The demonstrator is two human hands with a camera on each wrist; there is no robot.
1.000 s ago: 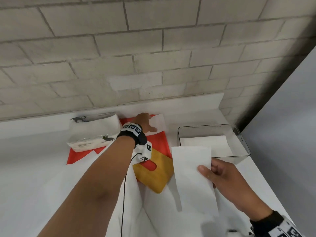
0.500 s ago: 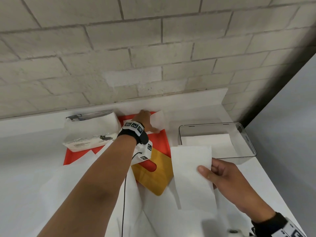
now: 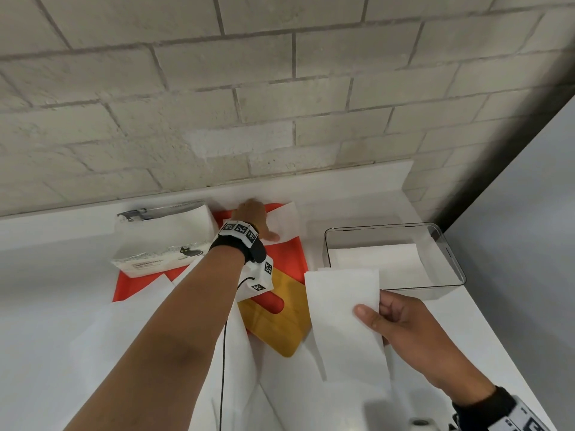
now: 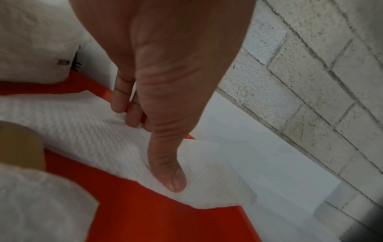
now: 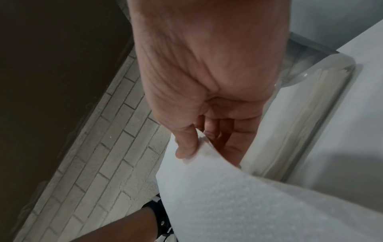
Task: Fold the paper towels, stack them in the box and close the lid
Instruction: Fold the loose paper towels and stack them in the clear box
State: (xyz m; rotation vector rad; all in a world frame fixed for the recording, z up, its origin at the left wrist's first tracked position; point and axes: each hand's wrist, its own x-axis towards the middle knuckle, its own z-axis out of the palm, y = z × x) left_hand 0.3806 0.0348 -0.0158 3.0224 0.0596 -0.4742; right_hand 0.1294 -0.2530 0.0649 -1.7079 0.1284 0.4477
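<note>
My right hand (image 3: 373,312) pinches a folded white paper towel (image 3: 342,318) by its right edge, thumb on top, just in front of the clear plastic box (image 3: 448,253). In the right wrist view the right hand (image 5: 199,147) holds this folded towel (image 5: 248,204) beside the box (image 5: 323,101). A folded towel (image 3: 373,259) lies inside the box. My left hand (image 3: 258,219) reaches far to another paper towel (image 3: 286,222) on the red mat (image 3: 286,259). In the left wrist view the left hand (image 4: 145,139) curls its fingers at the far edge of that towel (image 4: 82,127), the thumb lying on top.
A yellow wooden lid (image 3: 280,325) with a slot lies on the mat under my left wrist. A paper towel pack (image 3: 161,244) stands at the back left. Loose white sheets (image 3: 140,321) cover the near counter. The brick wall (image 3: 280,119) is close behind.
The head view has tipped slightly. My left hand has stayed on the far towel and my right hand has kept hold of the folded towel, barely shifted.
</note>
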